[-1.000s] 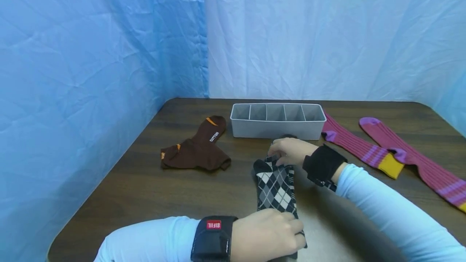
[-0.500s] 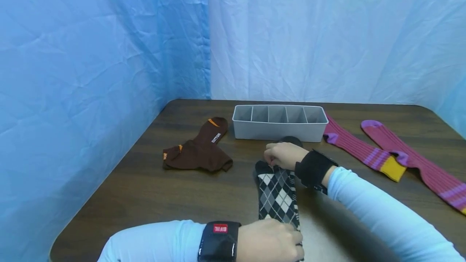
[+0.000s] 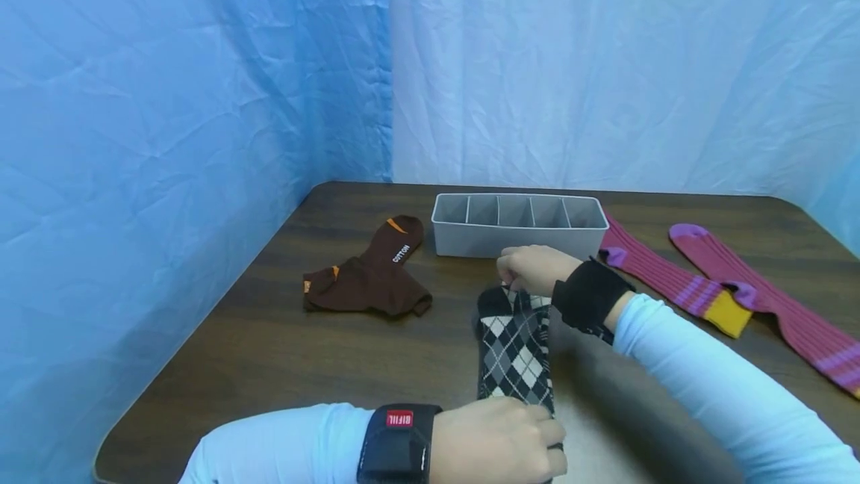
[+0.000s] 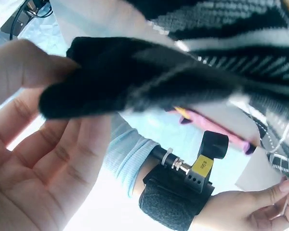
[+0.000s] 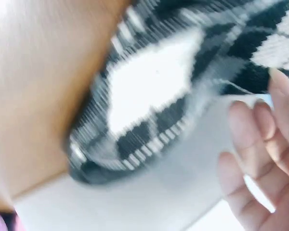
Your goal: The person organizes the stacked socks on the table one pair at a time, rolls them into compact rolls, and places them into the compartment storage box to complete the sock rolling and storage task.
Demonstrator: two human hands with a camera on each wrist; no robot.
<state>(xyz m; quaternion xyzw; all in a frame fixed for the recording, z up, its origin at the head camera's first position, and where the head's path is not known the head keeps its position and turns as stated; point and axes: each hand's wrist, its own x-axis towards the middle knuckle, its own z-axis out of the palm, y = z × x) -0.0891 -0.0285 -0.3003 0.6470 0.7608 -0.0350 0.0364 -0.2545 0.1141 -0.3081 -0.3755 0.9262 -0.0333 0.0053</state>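
Brown socks [image 3: 369,286] lie at far left on the dark wooden table [image 3: 376,364], well apart from my hands. My left hand [image 3: 497,439] pinches the dark near end of the argyle sock [image 3: 516,357], thumb against fingers. The sock stretches away from me, in front of the grey five-compartment box [image 3: 493,242]. My right hand [image 3: 534,269], just before the box, pinches the sock's far part. Two magenta socks [image 3: 799,326] lie at right.

The dark wood-grain counter [image 3: 376,364] supports a gray five-compartment box [image 3: 517,240], with brown socks [image 3: 372,278] at left and magenta socks [image 3: 655,269] at right. Argyle socks [image 3: 513,361] extend over the near section.
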